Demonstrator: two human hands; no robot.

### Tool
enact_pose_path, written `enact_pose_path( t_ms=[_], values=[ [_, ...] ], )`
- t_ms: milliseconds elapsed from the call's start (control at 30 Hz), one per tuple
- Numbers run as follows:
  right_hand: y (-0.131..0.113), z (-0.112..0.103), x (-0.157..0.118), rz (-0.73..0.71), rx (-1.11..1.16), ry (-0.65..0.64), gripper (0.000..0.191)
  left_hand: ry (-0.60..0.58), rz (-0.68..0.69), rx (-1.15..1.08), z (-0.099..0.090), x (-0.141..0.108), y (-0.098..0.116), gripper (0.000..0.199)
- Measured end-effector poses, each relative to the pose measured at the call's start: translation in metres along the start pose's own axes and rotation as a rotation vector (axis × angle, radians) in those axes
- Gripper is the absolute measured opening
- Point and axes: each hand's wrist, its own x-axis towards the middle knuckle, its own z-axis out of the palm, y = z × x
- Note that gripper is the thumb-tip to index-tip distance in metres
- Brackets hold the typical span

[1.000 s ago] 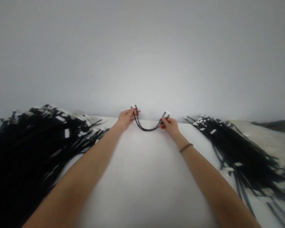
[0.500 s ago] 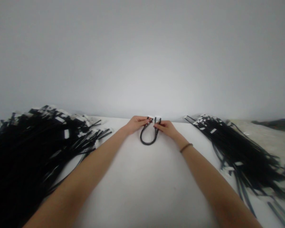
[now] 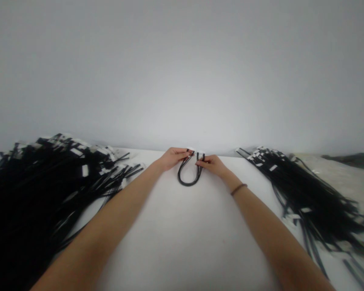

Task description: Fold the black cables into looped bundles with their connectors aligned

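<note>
Between my two hands a black cable [image 3: 188,184] hangs bent into a U, its loop pointing down toward me. White connectors show at its upper ends. My left hand [image 3: 173,158] pinches the cable close to its left end, thumb and fingers pressed together. Near the other end, my right hand [image 3: 212,163] grips the cable just below the right white connector [image 3: 200,154]. The two ends stand a short gap apart, side by side. Fine detail on the connectors is too small to make out.
A large heap of black cables with white connectors [image 3: 48,186] covers the left of the white table [image 3: 185,242]. To the right lies a smaller bundle of similar cables [image 3: 309,194]. Behind it is a translucent plastic bag [image 3: 336,171]. A pale wall [image 3: 182,72] rises behind the table.
Both hands still hold the cable. The right hand and its cable end have dropped very slightly, and the loop has shifted a little to the left.
</note>
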Motion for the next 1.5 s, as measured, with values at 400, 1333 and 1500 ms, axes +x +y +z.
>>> enact_pose_path(
  t_ms=[400,1333,1500],
  values=[
    [-0.002,-0.003,-0.001,0.028,0.098,-0.004,0.031,-0.013,-0.015,-0.008,-0.001,0.0,0.002,0.029],
    [-0.012,-0.012,-0.006,0.092,0.238,-0.061,0.033,-0.011,-0.086,-0.126,-0.001,-0.006,0.012,0.028],
    [-0.01,-0.011,-0.006,0.09,0.244,-0.067,0.034,0.011,-0.09,-0.128,-0.001,-0.005,0.011,0.028]
  ],
)
